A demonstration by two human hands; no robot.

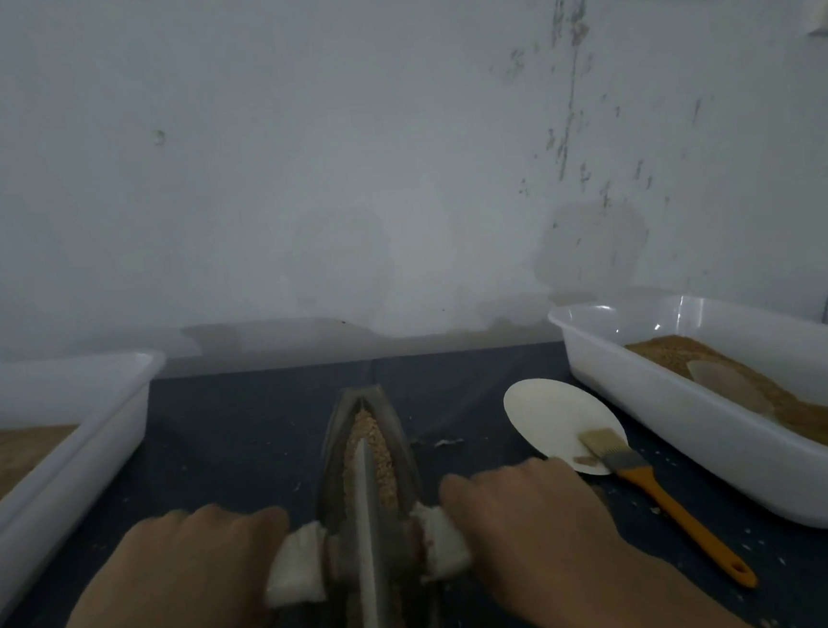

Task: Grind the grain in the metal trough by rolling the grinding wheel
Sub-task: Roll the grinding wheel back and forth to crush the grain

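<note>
Both hands' fingers (pixel 250 521) curl around the grinding wheel's (pixel 367 523) cloth-wrapped handles (pixel 296 564).

Dark-clothed table (pixel 243 444), metal trough (pixel 366 478) between the gripping hands, white tubs (pixel 63 444) (pixel 713 443) flanking, paper plate (pixel 556 421) and brush (pixel 668 497) right of grip

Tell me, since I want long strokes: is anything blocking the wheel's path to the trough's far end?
Nothing visible does. Ahead of the wheel only grain fills the trough. The brush and paper plate lie off to the right.
</note>
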